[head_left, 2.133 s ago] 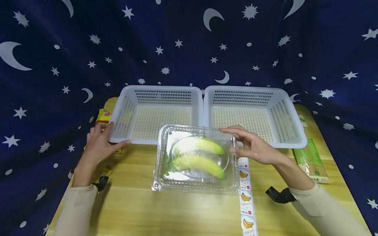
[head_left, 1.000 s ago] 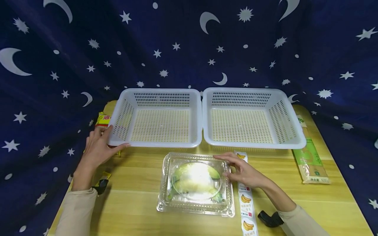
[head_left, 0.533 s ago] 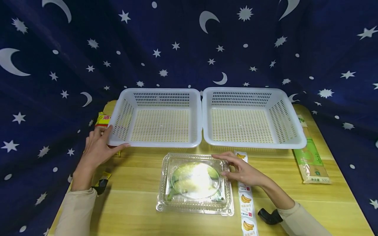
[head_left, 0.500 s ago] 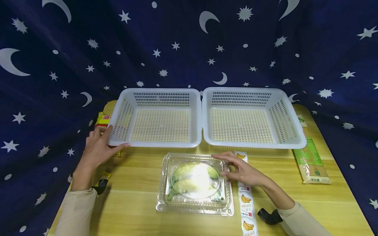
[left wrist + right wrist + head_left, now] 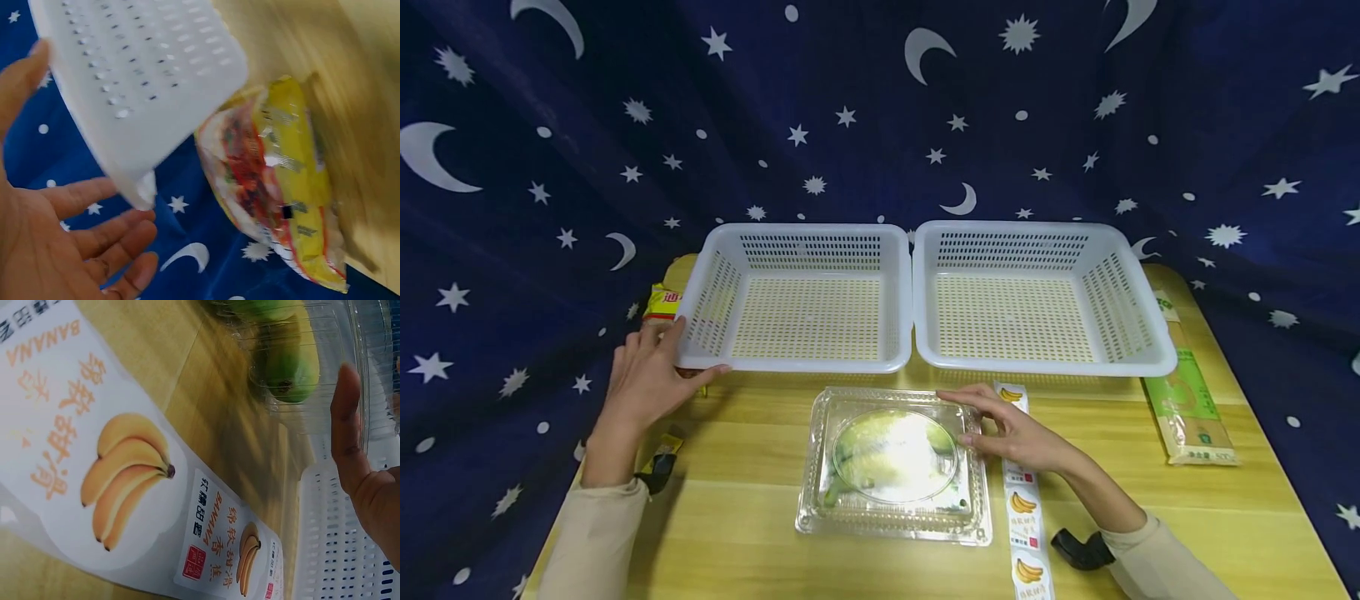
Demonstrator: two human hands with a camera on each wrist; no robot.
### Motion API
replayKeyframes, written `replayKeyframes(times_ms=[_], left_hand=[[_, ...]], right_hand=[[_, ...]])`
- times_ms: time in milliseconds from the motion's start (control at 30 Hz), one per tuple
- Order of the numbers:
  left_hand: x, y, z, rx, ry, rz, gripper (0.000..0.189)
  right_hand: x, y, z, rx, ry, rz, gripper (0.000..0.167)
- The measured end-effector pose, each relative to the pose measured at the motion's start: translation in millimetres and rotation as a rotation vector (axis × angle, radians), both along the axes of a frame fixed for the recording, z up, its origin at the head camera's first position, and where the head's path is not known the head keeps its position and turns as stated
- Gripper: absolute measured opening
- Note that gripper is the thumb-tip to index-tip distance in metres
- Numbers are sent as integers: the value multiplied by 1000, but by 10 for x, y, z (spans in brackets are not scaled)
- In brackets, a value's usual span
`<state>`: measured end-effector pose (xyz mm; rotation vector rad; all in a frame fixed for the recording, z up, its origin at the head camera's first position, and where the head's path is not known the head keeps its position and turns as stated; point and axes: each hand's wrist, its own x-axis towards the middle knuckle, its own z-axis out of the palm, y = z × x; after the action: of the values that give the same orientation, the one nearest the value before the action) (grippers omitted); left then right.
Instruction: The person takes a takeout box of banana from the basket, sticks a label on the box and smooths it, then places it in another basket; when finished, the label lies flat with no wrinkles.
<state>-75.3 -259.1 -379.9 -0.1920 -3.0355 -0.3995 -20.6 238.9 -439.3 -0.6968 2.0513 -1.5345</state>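
Currently, your left hand (image 5: 647,375): thumb and fingers spread loosely about the near left corner of the left basket (image 5: 812,365); your thumb lies along its front rim, your index finger by its side. The left wrist view shows your fingers relaxed there.
Right hand (image 5: 1011,433): you grip the clear container (image 5: 891,527) at its right edge, thumb on the lid, index finger over the far corner; your other fingers are mostly hidden.
Container position: flat on the table (image 5: 737,508), lid down, on your side of the baskets and apart from both.
Fruit (image 5: 300,362): yellow-green, inside the container; glare on the lid blurs the outlines in your head view.
Sticker strip (image 5: 1025,521): runs toward you just right of the container, partly behind your right hand, its labels printed with bananas and the word "BANANA".
Right basket (image 5: 1045,367): white and perforated like its neighbour, just beside it; you cannot tell whether the rims touch.
Yellow packet (image 5: 290,169): near the corner your left hand rests on.
Green-and-tan bag (image 5: 1186,396): along the table's right side, partly hidden by the right basket.
Cloth (image 5: 835,83): dark blue with white moons and stars, behind the baskets.
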Motion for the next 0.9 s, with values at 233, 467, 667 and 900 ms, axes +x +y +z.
replayKeyframes(times_ms=[233, 467, 667, 900], left_hand=[[97, 177, 29, 73, 85, -75, 96], [345, 727, 86, 311, 64, -379, 72], [566, 1181, -49, 300, -120, -546, 90], [671, 1317, -240, 315, -163, -652, 108]], right_hand=[[52, 22, -35, 2, 43, -56, 58], [104, -1, -67, -3, 106, -165, 55], [225, -21, -62, -21, 149, -298, 54], [396, 139, -66, -41, 125, -518, 47]])
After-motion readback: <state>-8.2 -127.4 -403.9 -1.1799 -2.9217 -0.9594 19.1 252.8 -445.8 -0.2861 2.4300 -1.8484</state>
